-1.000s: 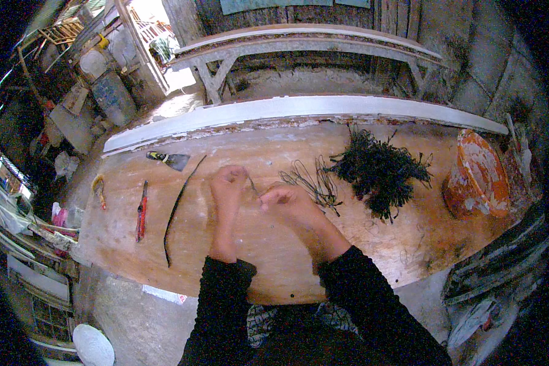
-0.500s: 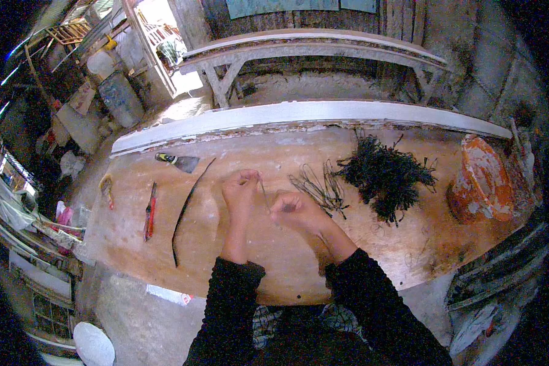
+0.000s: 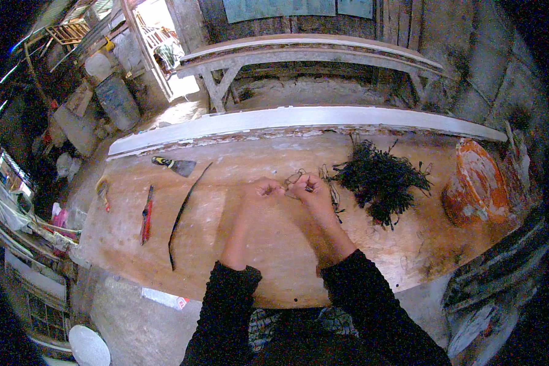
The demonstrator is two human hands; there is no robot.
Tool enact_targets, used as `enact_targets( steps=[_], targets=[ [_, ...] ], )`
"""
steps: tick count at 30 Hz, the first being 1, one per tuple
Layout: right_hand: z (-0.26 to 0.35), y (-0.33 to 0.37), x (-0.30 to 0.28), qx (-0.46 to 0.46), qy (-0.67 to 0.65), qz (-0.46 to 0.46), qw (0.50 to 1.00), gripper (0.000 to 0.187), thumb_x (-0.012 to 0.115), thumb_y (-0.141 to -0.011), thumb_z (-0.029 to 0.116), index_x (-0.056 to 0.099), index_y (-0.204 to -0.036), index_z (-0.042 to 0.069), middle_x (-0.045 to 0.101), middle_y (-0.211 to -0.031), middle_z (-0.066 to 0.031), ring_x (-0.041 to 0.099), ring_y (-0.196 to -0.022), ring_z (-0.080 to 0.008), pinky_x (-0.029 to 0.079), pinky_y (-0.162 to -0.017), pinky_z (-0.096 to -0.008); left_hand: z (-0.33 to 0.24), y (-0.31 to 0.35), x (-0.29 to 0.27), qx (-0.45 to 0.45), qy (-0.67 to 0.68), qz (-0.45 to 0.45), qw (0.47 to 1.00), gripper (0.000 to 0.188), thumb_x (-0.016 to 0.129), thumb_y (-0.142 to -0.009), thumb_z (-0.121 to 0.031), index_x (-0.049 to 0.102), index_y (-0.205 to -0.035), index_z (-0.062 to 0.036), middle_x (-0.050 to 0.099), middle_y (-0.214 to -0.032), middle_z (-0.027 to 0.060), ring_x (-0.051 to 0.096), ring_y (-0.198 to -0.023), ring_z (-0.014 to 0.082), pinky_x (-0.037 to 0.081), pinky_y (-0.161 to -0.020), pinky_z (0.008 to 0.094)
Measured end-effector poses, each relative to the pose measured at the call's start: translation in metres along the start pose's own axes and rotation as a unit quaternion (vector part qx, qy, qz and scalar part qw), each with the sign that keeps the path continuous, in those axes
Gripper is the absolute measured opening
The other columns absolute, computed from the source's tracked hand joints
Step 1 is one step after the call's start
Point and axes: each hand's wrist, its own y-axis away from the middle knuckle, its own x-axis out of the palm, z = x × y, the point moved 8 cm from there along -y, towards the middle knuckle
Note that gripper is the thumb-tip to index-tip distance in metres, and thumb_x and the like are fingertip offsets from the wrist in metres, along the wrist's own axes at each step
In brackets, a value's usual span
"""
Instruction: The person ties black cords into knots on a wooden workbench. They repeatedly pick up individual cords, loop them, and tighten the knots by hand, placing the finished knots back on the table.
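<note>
Over the middle of the wooden tabletop (image 3: 274,256), my left hand (image 3: 264,190) and my right hand (image 3: 310,191) are almost touching. The fingers of both are closed in a pinch on a thin cord, of which only a little shows between the fingertips. Just right of my right hand lie loose loops of thin dark cord (image 3: 333,194), partly hidden by that hand. Beyond them sits a bushy heap of black cords (image 3: 381,180). Left of my left hand, a long narrow dark strip (image 3: 186,216) rests on the wood.
On the table's left lie a putty knife (image 3: 180,166), a red cutter knife (image 3: 146,219) and a small yellowish curved tool (image 3: 102,192). A long white board (image 3: 305,116) runs along the far edge. An orange, plaster-smeared bucket (image 3: 479,183) lies tipped at right. Behind stands a long bench (image 3: 323,56).
Both hands have moved closer together, the left one shifting right and slightly down, the right one rightward and up. The cord stretched between them before now barely shows. The view has tilted slightly.
</note>
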Motion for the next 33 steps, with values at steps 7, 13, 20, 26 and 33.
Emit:
enact_targets(
  steps=[7, 13, 20, 26, 33],
  targets=[
    [0.019, -0.007, -0.036, -0.102, 0.210, -0.151, 0.961, 0.009, 0.058, -0.071, 0.007, 0.055, -0.079, 0.004, 0.049, -0.066, 0.0021, 0.043, -0.060, -0.0072, 0.036, -0.056, -0.0205, -0.069, 0.036, 0.066, 0.115, 0.012, 0.182, 0.976, 0.011, 0.056, -0.074, -0.013, 0.053, -0.077, -0.0032, 0.053, -0.070, 0.0004, 0.050, -0.063, 0.0101, 0.042, -0.058, 0.0241],
    [0.006, -0.007, -0.039, -0.054, 0.047, -0.152, 0.986, 0.015, 0.058, -0.072, 0.010, 0.058, -0.085, 0.003, 0.055, -0.074, -0.0006, 0.047, -0.066, -0.0076, 0.037, -0.061, -0.0194, -0.061, 0.034, 0.053, -0.029, 0.141, 0.140, 0.980, 0.003, 0.054, -0.074, -0.008, 0.052, -0.073, -0.0053, 0.050, -0.066, -0.0002, 0.049, -0.058, 0.0094, 0.041, -0.049, 0.0218],
    [0.002, 0.001, -0.017, -0.011, 0.112, -0.090, 0.990, 0.010, 0.059, -0.070, 0.008, 0.059, -0.079, 0.003, 0.056, -0.076, -0.0027, 0.050, -0.070, -0.0113, 0.040, -0.062, -0.0236, 0.012, 0.013, -0.063, -0.038, 0.034, -0.263, 0.963, 0.008, 0.062, -0.067, -0.008, 0.057, -0.070, -0.0024, 0.055, -0.064, 0.0018, 0.050, -0.058, 0.0084, 0.041, -0.053, 0.0218],
    [-0.013, 0.043, 0.082, -0.109, 0.117, 0.197, 0.967, 0.007, 0.060, -0.070, 0.011, 0.059, -0.076, 0.009, 0.054, -0.083, -0.0067, 0.048, -0.085, -0.0203, 0.039, -0.072, -0.0285, 0.018, 0.020, -0.079, -0.073, 0.053, -0.338, 0.937, 0.005, 0.059, -0.070, -0.006, 0.057, -0.071, -0.0026, 0.056, -0.062, 0.0022, 0.048, -0.047, 0.0082, 0.038, -0.043, 0.0202],
    [-0.006, 0.038, 0.071, -0.115, 0.081, 0.173, 0.975, 0.009, 0.061, -0.070, 0.014, 0.058, -0.076, 0.008, 0.053, -0.085, -0.0040, 0.048, -0.079, -0.0143, 0.038, -0.068, -0.0251, 0.035, 0.016, -0.081, -0.100, 0.019, -0.312, 0.945, 0.007, 0.059, -0.068, -0.005, 0.060, -0.073, -0.0001, 0.059, -0.067, 0.0064, 0.053, -0.056, 0.0114, 0.042, -0.051, 0.0229]
  ],
)
